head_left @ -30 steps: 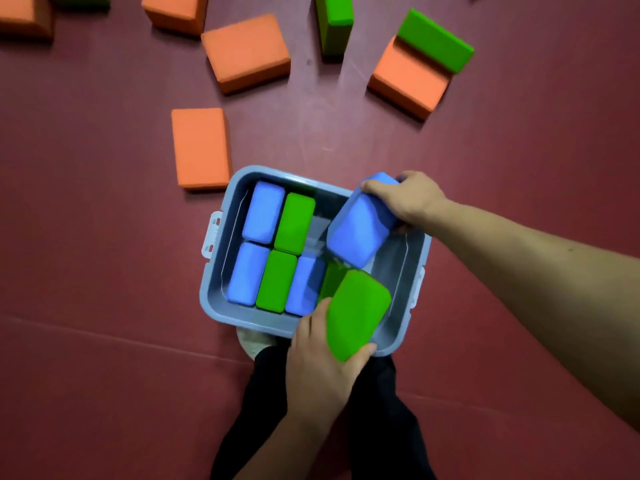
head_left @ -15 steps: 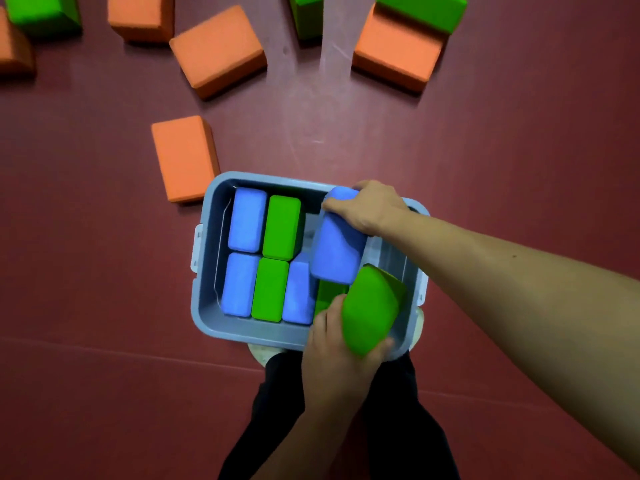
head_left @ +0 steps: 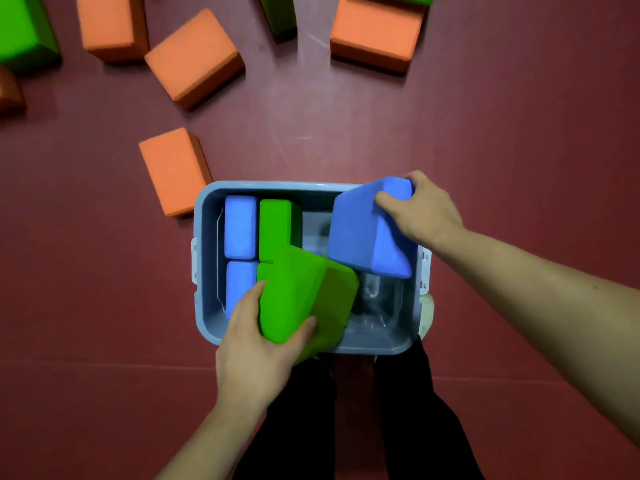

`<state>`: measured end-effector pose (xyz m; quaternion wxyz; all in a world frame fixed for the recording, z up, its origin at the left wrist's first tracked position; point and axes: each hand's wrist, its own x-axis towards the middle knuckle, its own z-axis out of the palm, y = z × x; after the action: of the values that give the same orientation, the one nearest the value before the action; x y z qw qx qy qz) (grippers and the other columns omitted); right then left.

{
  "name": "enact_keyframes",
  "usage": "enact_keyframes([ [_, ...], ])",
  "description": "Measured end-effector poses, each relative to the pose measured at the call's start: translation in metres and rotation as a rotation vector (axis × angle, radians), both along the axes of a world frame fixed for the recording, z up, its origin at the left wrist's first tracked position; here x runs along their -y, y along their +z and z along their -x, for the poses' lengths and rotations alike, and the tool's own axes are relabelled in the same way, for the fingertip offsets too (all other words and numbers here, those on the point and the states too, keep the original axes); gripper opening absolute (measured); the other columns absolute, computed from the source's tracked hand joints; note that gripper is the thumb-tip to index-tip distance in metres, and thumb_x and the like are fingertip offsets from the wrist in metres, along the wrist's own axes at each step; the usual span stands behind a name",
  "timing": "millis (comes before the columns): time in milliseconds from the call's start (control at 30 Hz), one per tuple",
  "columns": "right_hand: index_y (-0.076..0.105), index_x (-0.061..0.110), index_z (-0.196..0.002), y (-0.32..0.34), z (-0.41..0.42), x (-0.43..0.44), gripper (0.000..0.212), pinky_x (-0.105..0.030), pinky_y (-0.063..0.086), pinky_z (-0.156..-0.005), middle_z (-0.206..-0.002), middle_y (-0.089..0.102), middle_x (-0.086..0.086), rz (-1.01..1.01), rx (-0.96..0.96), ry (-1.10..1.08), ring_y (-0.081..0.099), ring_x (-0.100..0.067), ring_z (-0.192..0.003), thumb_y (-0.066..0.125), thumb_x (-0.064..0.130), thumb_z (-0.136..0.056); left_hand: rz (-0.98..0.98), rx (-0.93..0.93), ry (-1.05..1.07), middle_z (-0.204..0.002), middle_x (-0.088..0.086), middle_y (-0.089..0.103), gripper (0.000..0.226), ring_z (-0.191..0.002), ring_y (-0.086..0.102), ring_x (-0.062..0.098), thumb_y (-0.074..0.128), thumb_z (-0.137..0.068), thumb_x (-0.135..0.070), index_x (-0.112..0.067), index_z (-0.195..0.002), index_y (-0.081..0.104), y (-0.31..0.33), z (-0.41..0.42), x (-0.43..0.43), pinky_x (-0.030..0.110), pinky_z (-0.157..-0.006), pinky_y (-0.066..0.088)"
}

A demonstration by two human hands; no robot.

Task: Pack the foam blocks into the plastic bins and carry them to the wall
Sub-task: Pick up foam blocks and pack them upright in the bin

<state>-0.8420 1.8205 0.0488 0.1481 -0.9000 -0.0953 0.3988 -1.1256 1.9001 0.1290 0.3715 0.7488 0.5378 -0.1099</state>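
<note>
The left hand [head_left: 256,348] is gripping a tilted green foam block [head_left: 301,292] and the right hand [head_left: 424,211] a blue foam block [head_left: 363,233], both hanging directly over the open right half of the grey plastic bin [head_left: 202,306].

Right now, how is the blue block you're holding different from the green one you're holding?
The right hand grips the blue block, the left hand the green block. The blue block is over the bin's far right corner, the green block over its near edge. Both are tilted, not yet set down.
</note>
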Motion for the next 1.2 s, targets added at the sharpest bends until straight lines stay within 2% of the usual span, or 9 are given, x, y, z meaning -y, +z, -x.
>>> enact_keyframes([
  [167, 0.052, 0.028, -0.124, 0.002, 0.01, 0.009, 0.054, -0.036, 0.04, -0.08, -0.116, 0.059, -0.008, -0.016, 0.112, 0.025, 0.058, -0.032, -0.104, 0.059, 0.055, -0.079, -0.048, 0.002, 0.044, -0.118, -0.016, 0.06, 0.078, -0.107, 0.059, 0.013, 0.068, -0.062, -0.071, -0.037, -0.13, 0.05, 0.005, 0.002, -0.01, 0.038, -0.084, 0.048],
  [267, 0.051, 0.027, -0.125, 0.005, 0.019, 0.014, 0.055, -0.037, 0.043, -0.084, -0.115, 0.055, -0.01, 0.009, 0.136, 0.048, 0.058, -0.033, -0.104, 0.061, 0.054, -0.079, -0.082, 0.04, 0.114, -0.118, -0.013, 0.058, 0.07, -0.108, 0.058, 0.016, 0.076, -0.069, -0.059, -0.034, -0.129, 0.05, -0.002, 0.002, -0.019, 0.036, -0.082, 0.046],
  [400, 0.049, 0.027, -0.13, 0.007, 0.032, 0.007, 0.062, -0.04, 0.045, -0.09, -0.123, 0.056, -0.011, -0.011, 0.138, 0.017, 0.058, -0.034, -0.11, 0.062, 0.059, -0.079, -0.11, 0.066, 0.161, -0.125, -0.004, 0.058, 0.083, -0.112, 0.058, 0.021, 0.075, -0.068, -0.066, -0.028, -0.136, 0.046, -0.025, -0.024, -0.026, 0.04, -0.087, 0.05],
  [567, 0.049, 0.022, -0.132, -0.007, 0.045, -0.003, 0.066, -0.036, 0.043, -0.088, -0.126, 0.058, -0.011, -0.049, 0.122, -0.02, 0.055, -0.032, -0.116, 0.064, 0.061, -0.081, -0.131, 0.066, 0.154, -0.139, -0.002, 0.051, 0.092, -0.123, 0.053, 0.023, 0.073, -0.071, -0.068, -0.024, -0.144, 0.038, -0.059, -0.056, -0.035, 0.043, -0.092, 0.049],
  [633, 0.049, 0.021, -0.13, -0.018, 0.051, -0.006, 0.068, -0.036, 0.044, -0.085, -0.124, 0.06, -0.009, -0.06, 0.1, -0.043, 0.057, -0.031, -0.113, 0.064, 0.063, -0.08, -0.116, 0.052, 0.129, -0.14, 0.001, 0.05, 0.095, -0.125, 0.052, 0.026, 0.072, -0.073, -0.068, -0.021, -0.146, 0.035, -0.077, -0.061, -0.034, 0.044, -0.092, 0.048],
  [767, 0.046, 0.019, -0.13, -0.044, 0.068, -0.014, 0.075, -0.042, 0.049, -0.09, -0.124, 0.058, -0.01, -0.067, 0.073, -0.039, 0.058, -0.032, -0.113, 0.065, 0.068, -0.076, -0.089, -0.006, 0.069, -0.144, 0.008, 0.045, 0.101, -0.127, 0.05, 0.033, 0.07, -0.075, -0.068, -0.014, -0.15, 0.028, -0.118, -0.066, -0.029, 0.047, -0.092, 0.046],
  [967, 0.04, 0.014, -0.138, -0.106, 0.087, -0.028, 0.089, -0.043, 0.043, -0.099, -0.135, 0.049, -0.012, -0.082, 0.06, -0.129, 0.05, -0.035, -0.123, 0.068, 0.07, -0.074, -0.119, -0.084, -0.057, -0.144, 0.017, 0.042, 0.105, -0.129, 0.045, 0.037, 0.057, -0.085, -0.07, -0.004, -0.155, 0.016, -0.196, -0.069, -0.025, 0.048, -0.099, 0.041],
  [1100, 0.032, 0.015, -0.145, -0.164, 0.086, -0.031, 0.077, -0.042, 0.039, -0.107, -0.143, 0.045, -0.013, -0.148, -0.136, -0.283, 0.046, -0.035, -0.129, 0.065, 0.055, -0.087, -0.342, -0.158, -0.213, -0.141, 0.017, 0.047, 0.08, -0.122, 0.048, 0.037, 0.04, -0.097, -0.059, -0.008, -0.156, 0.024, -0.25, -0.057, -0.017, 0.051, -0.097, 0.037],
  [1200, 0.03, 0.015, -0.147, -0.196, 0.095, -0.019, 0.065, -0.035, 0.043, -0.1, -0.14, 0.053, -0.01, -0.18, -0.249, -0.283, 0.054, -0.031, -0.123, 0.058, 0.044, -0.096, -0.511, -0.197, -0.4, -0.145, 0.018, 0.045, 0.064, -0.125, 0.045, 0.037, 0.045, -0.099, -0.047, -0.018, -0.154, 0.034, -0.279, -0.038, -0.002, 0.056, -0.103, 0.034],
])
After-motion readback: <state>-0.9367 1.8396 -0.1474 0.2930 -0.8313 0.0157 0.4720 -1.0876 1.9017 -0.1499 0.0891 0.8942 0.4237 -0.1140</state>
